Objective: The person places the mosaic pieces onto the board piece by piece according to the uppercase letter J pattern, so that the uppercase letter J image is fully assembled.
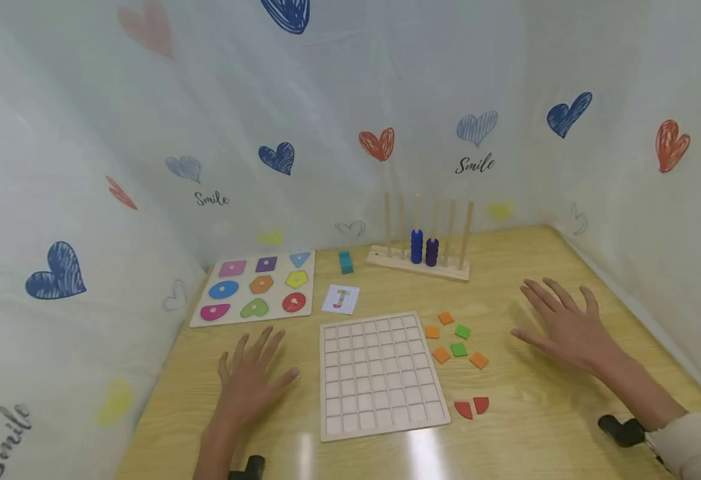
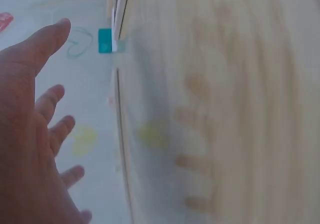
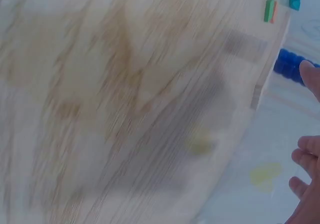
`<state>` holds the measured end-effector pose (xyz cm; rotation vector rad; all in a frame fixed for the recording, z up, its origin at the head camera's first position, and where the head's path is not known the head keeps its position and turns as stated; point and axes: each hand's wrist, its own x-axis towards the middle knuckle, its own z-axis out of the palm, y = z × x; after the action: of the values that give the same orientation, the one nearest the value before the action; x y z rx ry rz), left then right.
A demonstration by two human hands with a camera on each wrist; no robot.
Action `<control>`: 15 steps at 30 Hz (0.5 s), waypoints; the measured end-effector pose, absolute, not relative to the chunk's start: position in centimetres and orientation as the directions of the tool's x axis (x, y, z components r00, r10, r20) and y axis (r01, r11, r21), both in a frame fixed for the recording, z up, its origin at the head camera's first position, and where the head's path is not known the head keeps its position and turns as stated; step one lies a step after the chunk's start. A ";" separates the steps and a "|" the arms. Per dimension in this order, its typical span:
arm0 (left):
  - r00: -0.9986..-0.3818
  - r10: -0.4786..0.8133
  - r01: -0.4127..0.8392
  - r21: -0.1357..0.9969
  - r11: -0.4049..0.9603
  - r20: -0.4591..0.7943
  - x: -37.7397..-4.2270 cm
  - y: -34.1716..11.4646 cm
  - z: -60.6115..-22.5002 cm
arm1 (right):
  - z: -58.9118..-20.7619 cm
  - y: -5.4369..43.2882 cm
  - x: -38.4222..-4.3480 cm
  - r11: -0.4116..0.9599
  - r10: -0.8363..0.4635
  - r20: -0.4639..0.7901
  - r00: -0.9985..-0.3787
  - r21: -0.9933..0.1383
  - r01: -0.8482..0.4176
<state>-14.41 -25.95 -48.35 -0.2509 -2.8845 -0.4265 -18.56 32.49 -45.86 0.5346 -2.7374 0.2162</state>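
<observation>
My left hand (image 1: 247, 385) hovers, fingers spread, over the table between the shape board and the white grid board (image 1: 384, 377); nothing is in it. My right hand (image 1: 569, 328), also spread and holding nothing, is over the table's right side. Between the grid board and this hand lie several orange square tiles (image 1: 479, 361) and two green tiles (image 1: 459, 350). Nearer the front are two red quarter-circle pieces (image 1: 481, 405). A card with a letter J (image 1: 341, 299) lies behind the grid board. Both wrist views show the fingers apart from any object.
The shape board (image 1: 284, 293) with several coloured pieces lies at the back left. A teal block (image 1: 345, 262) sits beside it. At the back stands a wooden peg rack (image 1: 386, 258) with blue rings (image 1: 417, 247) and dark purple rings (image 1: 432, 253). A heart-printed curtain (image 1: 326, 87) surrounds the table.
</observation>
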 end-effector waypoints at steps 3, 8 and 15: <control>-0.953 0.173 0.250 0.319 0.914 0.250 -14.7 -24.8 -48.7 | -45.5 31.1 -19.0 0.898 -0.362 0.373 -0.854 -0.105 -0.426; -0.953 0.189 0.272 0.392 0.879 0.237 -15.2 -23.0 -49.1 | -45.8 29.1 -19.6 0.869 -0.391 0.382 -0.837 -0.147 -0.473; -0.951 0.211 0.293 0.445 0.846 0.224 -16.2 -21.7 -49.4 | -45.7 26.8 -20.7 0.830 -0.434 0.401 -0.807 -0.172 -0.531</control>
<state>-16.24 -21.74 -49.38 -0.3927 -2.8571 -0.7283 -20.74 26.80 -45.70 0.7265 -2.6639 0.3939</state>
